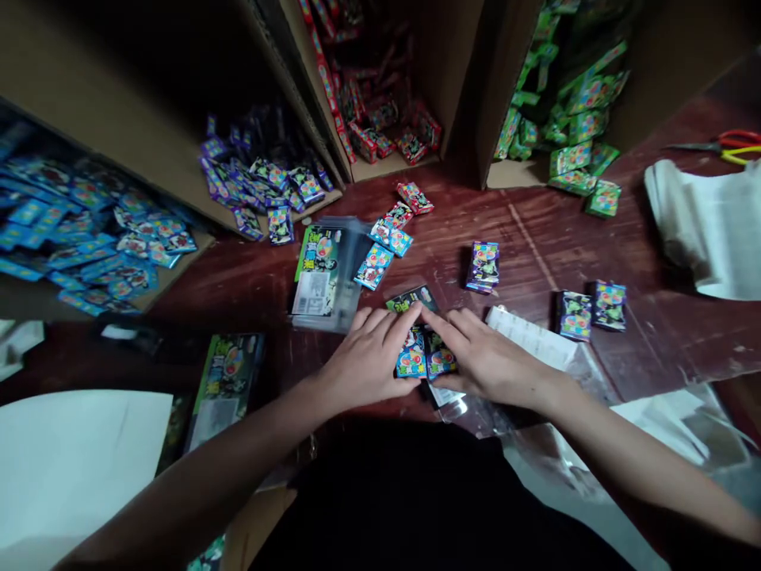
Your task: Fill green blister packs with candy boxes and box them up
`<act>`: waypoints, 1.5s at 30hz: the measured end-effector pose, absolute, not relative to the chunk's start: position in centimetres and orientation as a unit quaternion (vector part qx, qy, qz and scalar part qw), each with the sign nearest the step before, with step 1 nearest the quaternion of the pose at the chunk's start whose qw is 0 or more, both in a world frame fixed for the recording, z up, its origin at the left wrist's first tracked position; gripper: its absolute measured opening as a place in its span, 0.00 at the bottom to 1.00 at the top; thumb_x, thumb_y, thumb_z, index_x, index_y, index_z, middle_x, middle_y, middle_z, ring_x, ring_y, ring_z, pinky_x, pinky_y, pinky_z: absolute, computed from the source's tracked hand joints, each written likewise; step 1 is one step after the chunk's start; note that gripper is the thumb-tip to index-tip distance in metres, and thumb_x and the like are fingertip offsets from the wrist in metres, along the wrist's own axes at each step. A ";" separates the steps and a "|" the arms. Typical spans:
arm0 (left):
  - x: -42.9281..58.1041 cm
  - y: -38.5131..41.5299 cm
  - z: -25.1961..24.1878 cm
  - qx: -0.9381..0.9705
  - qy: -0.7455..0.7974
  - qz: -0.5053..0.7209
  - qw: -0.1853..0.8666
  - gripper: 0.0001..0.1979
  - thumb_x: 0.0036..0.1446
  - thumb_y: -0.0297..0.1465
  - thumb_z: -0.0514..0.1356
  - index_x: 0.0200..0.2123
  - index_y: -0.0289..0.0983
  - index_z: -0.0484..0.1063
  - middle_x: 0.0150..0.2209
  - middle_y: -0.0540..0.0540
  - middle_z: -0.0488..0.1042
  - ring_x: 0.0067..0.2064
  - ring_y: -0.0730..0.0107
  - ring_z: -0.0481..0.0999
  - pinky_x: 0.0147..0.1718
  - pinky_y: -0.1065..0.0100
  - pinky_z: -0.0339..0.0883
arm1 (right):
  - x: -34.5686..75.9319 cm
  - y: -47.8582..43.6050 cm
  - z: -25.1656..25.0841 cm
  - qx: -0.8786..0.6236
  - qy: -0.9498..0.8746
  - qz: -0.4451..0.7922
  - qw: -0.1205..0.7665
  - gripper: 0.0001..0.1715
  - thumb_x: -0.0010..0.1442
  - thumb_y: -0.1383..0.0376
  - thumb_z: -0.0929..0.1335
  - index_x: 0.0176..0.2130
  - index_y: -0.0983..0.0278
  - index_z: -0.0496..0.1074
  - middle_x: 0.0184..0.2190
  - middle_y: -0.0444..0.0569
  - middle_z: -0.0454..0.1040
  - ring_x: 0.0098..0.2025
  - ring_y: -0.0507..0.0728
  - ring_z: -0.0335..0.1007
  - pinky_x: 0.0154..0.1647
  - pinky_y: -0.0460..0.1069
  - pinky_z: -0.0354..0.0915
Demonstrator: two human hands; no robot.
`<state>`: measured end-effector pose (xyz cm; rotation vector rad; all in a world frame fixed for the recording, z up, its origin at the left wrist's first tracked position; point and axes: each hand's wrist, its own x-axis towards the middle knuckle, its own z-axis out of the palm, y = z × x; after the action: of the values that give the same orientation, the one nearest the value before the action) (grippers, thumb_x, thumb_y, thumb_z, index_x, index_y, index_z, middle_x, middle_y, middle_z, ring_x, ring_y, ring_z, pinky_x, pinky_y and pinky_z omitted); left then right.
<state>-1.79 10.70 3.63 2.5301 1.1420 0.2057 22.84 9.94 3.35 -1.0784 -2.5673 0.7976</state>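
Note:
My left hand [374,349] curves around a small blue candy box [411,354], thumb at its near edge and index finger at its far end. My right hand [484,353] closes around a small purple candy box [438,357] lying right beside it. The two index fingertips meet above the boxes. Under and beyond them shows a dark printed card [410,298], mostly hidden by the hands. To the left lies a stack of printed cards in clear plastic sleeves [321,277]. Several loose blue boxes [374,265] and red boxes [414,198] lie just beyond my left hand.
Open cartons hold several blue packs [77,214], purple packs [267,178], red packs [380,127] and green packs [579,143]. Purple boxes stand at centre right [483,266] and farther right [575,315]. Scissors [734,147], crumpled paper [707,226] and clear plastic bags [671,428] are at right.

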 end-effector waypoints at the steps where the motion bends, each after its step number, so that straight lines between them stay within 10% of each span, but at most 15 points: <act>1: -1.8 10.7 3.0 0.894 0.403 0.069 0.181 0.54 0.50 0.45 0.69 0.71 0.32 0.46 0.56 0.33 0.71 0.57 0.44 0.69 0.59 0.47 0.57 | 22.6 10.0 2.8 -0.365 -0.882 0.273 0.117 0.63 0.60 0.56 0.74 0.75 0.63 0.34 0.57 0.62 0.66 0.54 0.69 0.63 0.56 0.67 0.68; 10: -1.9 11.5 1.9 0.905 0.360 0.088 0.208 0.75 0.39 0.56 0.73 0.73 0.34 0.26 0.65 0.26 0.62 0.62 0.37 0.68 0.60 0.46 0.59 | 22.3 9.4 0.6 -0.367 -0.880 0.248 0.170 0.55 0.57 0.51 0.75 0.72 0.64 0.49 0.54 0.59 0.70 0.51 0.68 0.63 0.56 0.65 0.66; 15: -2.8 15.7 5.9 0.937 0.307 0.046 0.159 0.68 0.40 0.54 0.73 0.74 0.36 0.39 0.74 0.30 0.44 0.73 0.34 0.46 0.69 0.42 0.41 | 24.3 8.2 2.5 -0.418 -0.854 0.214 0.224 0.54 0.58 0.49 0.74 0.71 0.59 0.48 0.57 0.57 0.71 0.50 0.67 0.67 0.54 0.65 0.65; 20: 1.1 17.4 5.6 0.969 0.180 -0.094 0.139 0.44 0.41 0.26 0.69 0.65 0.42 0.65 0.72 0.41 0.57 0.74 0.45 0.46 0.70 0.43 0.33 | 26.0 6.8 4.1 -0.456 -0.823 0.180 0.287 0.50 0.56 0.49 0.76 0.68 0.57 0.55 0.59 0.57 0.70 0.55 0.68 0.67 0.55 0.64 0.65; 27: 1.5 12.7 6.6 0.965 0.237 -0.034 0.104 0.29 0.47 0.37 0.69 0.54 0.37 0.74 0.53 0.38 0.75 0.58 0.45 0.71 0.67 0.42 0.48 | 27.0 5.4 4.4 -0.460 -0.830 0.109 0.295 0.30 0.60 0.52 0.74 0.58 0.57 0.71 0.58 0.57 0.67 0.57 0.67 0.67 0.57 0.63 0.66; 31: -3.2 8.3 6.8 0.886 0.447 0.012 0.119 0.41 0.44 0.41 0.72 0.60 0.35 0.65 0.56 0.35 0.70 0.58 0.42 0.69 0.59 0.46 0.63 | 26.8 5.8 3.2 -0.513 -0.802 0.049 0.302 0.27 0.60 0.53 0.74 0.55 0.59 0.73 0.58 0.58 0.68 0.58 0.69 0.66 0.57 0.65 0.65; 45: -9.1 4.3 2.3 0.808 0.546 0.093 0.198 0.40 0.45 0.37 0.71 0.60 0.38 0.60 0.58 0.38 0.67 0.59 0.47 0.68 0.60 0.49 0.65 | 21.4 8.8 1.3 -0.320 -0.907 0.213 0.171 0.26 0.59 0.55 0.73 0.54 0.61 0.75 0.57 0.57 0.69 0.54 0.67 0.65 0.57 0.64 0.66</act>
<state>-9.09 4.26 2.31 2.2623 1.5287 0.2593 21.37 8.77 1.26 -0.9091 -2.5767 0.6059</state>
